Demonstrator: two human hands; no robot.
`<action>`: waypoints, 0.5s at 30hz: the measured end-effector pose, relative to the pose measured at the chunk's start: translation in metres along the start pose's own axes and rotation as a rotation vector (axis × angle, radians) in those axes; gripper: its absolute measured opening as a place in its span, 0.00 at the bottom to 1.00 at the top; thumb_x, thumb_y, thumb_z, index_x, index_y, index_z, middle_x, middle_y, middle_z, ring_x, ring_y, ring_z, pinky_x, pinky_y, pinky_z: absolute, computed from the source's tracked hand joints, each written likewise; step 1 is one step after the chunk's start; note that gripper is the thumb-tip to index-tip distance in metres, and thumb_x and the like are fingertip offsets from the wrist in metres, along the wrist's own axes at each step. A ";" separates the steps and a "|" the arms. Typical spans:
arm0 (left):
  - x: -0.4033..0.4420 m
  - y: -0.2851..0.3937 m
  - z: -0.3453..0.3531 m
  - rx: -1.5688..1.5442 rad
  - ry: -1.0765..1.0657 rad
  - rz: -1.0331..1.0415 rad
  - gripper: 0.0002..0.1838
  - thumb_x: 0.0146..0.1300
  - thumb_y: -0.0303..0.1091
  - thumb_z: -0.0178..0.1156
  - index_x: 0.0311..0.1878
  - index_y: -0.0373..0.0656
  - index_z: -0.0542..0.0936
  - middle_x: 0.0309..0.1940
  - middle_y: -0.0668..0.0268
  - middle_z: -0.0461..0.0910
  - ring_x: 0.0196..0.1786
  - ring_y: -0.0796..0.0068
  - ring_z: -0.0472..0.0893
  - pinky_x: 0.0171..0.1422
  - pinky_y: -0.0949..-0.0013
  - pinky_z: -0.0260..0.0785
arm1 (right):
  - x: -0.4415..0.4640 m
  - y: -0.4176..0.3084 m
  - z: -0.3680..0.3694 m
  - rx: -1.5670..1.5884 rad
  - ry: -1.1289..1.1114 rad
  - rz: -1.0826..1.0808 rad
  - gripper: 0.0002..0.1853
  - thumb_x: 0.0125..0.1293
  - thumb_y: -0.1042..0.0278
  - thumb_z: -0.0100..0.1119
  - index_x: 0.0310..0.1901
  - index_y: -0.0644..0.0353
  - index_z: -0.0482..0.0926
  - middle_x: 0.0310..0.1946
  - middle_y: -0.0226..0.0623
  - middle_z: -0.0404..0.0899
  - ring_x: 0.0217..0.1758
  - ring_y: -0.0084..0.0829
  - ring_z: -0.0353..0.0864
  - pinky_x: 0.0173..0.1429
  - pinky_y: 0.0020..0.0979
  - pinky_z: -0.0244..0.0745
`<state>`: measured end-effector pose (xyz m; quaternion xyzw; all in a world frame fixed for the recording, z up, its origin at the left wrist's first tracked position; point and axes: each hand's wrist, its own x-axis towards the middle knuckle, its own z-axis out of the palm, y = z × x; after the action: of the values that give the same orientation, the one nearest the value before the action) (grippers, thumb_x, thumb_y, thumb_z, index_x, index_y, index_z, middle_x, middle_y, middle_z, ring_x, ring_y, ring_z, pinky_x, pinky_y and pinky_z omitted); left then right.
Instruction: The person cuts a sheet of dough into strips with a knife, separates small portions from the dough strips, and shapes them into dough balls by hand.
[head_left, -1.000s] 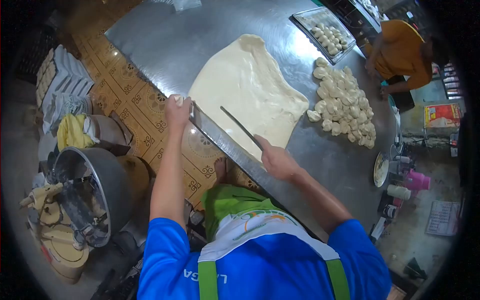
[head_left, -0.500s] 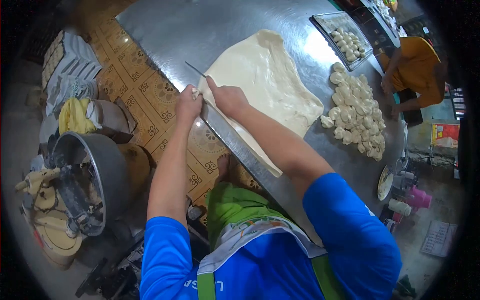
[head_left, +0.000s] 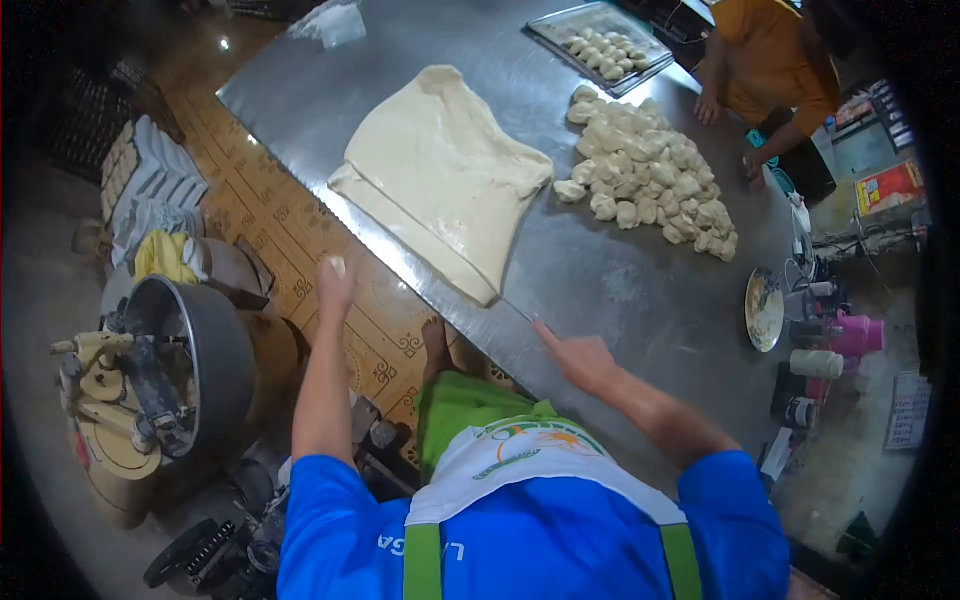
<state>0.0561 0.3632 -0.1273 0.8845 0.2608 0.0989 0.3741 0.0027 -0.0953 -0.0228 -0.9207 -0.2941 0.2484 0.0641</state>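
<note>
A broad sheet of dough (head_left: 430,160) lies on the metal table, with a long strip along its near edge cut or folded apart from the rest. My right hand (head_left: 585,362) is closed around the handle of a knife (head_left: 518,311), whose thin blade points toward the strip's near corner. Off the table's edge, over the floor, my left hand (head_left: 336,290) is closed on a small piece of dough (head_left: 338,265). To the right of the sheet sits a heap of dough pieces (head_left: 650,165).
A tray (head_left: 540,32) of dough balls stands at the table's far side. Beside it, a person in an orange shirt (head_left: 770,65) has their hands near the table edge. A plate (head_left: 765,325) lies at the right. On the left is a large mixer bowl (head_left: 220,350).
My left hand has drawn back from the dough sheet, off the table. My right hand has swung with the knife from the sheet's left corner to its near right corner.
</note>
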 end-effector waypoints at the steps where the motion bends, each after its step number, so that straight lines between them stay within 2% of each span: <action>1: -0.022 -0.002 -0.004 -0.054 -0.067 -0.073 0.17 0.58 0.39 0.67 0.42 0.37 0.75 0.34 0.55 0.80 0.34 0.59 0.80 0.41 0.58 0.73 | -0.020 0.009 0.008 0.020 0.024 -0.004 0.38 0.61 0.76 0.51 0.75 0.47 0.58 0.24 0.48 0.81 0.26 0.48 0.83 0.30 0.49 0.74; 2: -0.047 -0.008 -0.009 -0.105 -0.136 -0.152 0.18 0.58 0.40 0.67 0.42 0.36 0.76 0.33 0.56 0.80 0.35 0.58 0.80 0.43 0.58 0.73 | -0.038 0.014 0.010 0.018 0.031 -0.009 0.38 0.61 0.76 0.51 0.75 0.47 0.58 0.24 0.48 0.81 0.26 0.48 0.83 0.30 0.49 0.74; 4: -0.077 -0.110 0.018 -0.121 -0.224 -0.183 0.19 0.58 0.40 0.67 0.45 0.35 0.77 0.35 0.55 0.83 0.37 0.56 0.83 0.45 0.57 0.74 | -0.059 0.013 0.007 0.033 -0.168 -0.001 0.37 0.63 0.75 0.47 0.75 0.42 0.56 0.26 0.49 0.81 0.27 0.52 0.82 0.34 0.52 0.75; 5: -0.105 -0.101 0.003 0.006 -0.251 -0.190 0.20 0.58 0.40 0.68 0.45 0.34 0.78 0.35 0.53 0.84 0.39 0.55 0.84 0.45 0.56 0.74 | -0.053 0.009 0.004 0.037 -0.168 -0.013 0.37 0.63 0.75 0.47 0.75 0.42 0.56 0.26 0.49 0.81 0.27 0.52 0.82 0.34 0.52 0.75; 6: -0.134 -0.089 -0.008 0.131 -0.284 -0.198 0.20 0.57 0.40 0.68 0.45 0.34 0.79 0.36 0.50 0.84 0.41 0.53 0.85 0.46 0.55 0.74 | -0.044 0.002 0.002 0.148 0.047 0.029 0.34 0.65 0.74 0.49 0.74 0.43 0.60 0.25 0.48 0.81 0.27 0.51 0.82 0.33 0.51 0.75; 7: -0.155 -0.108 -0.005 0.248 -0.335 -0.242 0.19 0.55 0.40 0.69 0.42 0.35 0.80 0.38 0.47 0.85 0.43 0.51 0.85 0.46 0.54 0.75 | -0.032 -0.003 -0.003 0.251 0.261 0.073 0.32 0.66 0.73 0.51 0.73 0.44 0.64 0.24 0.48 0.81 0.27 0.51 0.82 0.32 0.51 0.74; 8: -0.181 -0.145 -0.001 0.215 -0.378 -0.218 0.18 0.54 0.40 0.69 0.40 0.36 0.81 0.37 0.47 0.84 0.44 0.49 0.85 0.47 0.54 0.75 | -0.008 -0.005 -0.006 0.244 0.254 0.066 0.32 0.66 0.73 0.51 0.73 0.44 0.64 0.24 0.48 0.81 0.27 0.51 0.82 0.32 0.51 0.74; 9: -0.197 -0.127 -0.019 0.267 -0.565 -0.403 0.18 0.53 0.39 0.69 0.42 0.36 0.82 0.38 0.46 0.84 0.46 0.47 0.84 0.49 0.53 0.75 | 0.027 -0.005 -0.006 0.218 0.337 0.046 0.33 0.66 0.73 0.51 0.73 0.43 0.62 0.24 0.48 0.81 0.27 0.51 0.82 0.33 0.51 0.74; 10: -0.219 -0.186 -0.006 0.314 -0.680 -0.344 0.21 0.55 0.39 0.68 0.48 0.36 0.81 0.43 0.45 0.84 0.49 0.44 0.83 0.50 0.51 0.74 | 0.062 -0.008 -0.012 0.192 0.424 0.028 0.34 0.66 0.74 0.51 0.74 0.43 0.60 0.24 0.48 0.81 0.27 0.51 0.82 0.34 0.52 0.74; 12: -0.267 -0.242 -0.003 0.315 -0.563 -0.327 0.28 0.55 0.39 0.68 0.57 0.36 0.77 0.48 0.43 0.82 0.52 0.41 0.81 0.52 0.51 0.74 | 0.129 -0.025 -0.042 0.084 0.195 0.050 0.38 0.64 0.75 0.49 0.76 0.42 0.54 0.26 0.48 0.82 0.29 0.51 0.83 0.34 0.51 0.75; 14: -0.285 -0.279 -0.010 0.261 -0.643 -0.738 0.34 0.56 0.40 0.67 0.64 0.36 0.71 0.49 0.45 0.82 0.50 0.43 0.83 0.52 0.53 0.75 | 0.209 -0.043 -0.062 0.052 0.202 0.037 0.42 0.62 0.77 0.48 0.78 0.42 0.49 0.28 0.48 0.82 0.31 0.50 0.84 0.36 0.50 0.76; 15: -0.284 -0.272 -0.016 0.251 -0.651 -0.750 0.34 0.56 0.40 0.67 0.64 0.36 0.71 0.49 0.45 0.82 0.50 0.43 0.83 0.52 0.53 0.75 | 0.246 -0.056 -0.082 0.064 0.209 0.002 0.42 0.61 0.77 0.47 0.78 0.42 0.49 0.30 0.48 0.83 0.33 0.49 0.84 0.37 0.49 0.76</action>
<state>-0.2950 0.3797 -0.3048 0.7530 0.4403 -0.3547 0.3367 0.1877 0.0940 -0.0396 -0.9393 -0.2770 0.1603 0.1236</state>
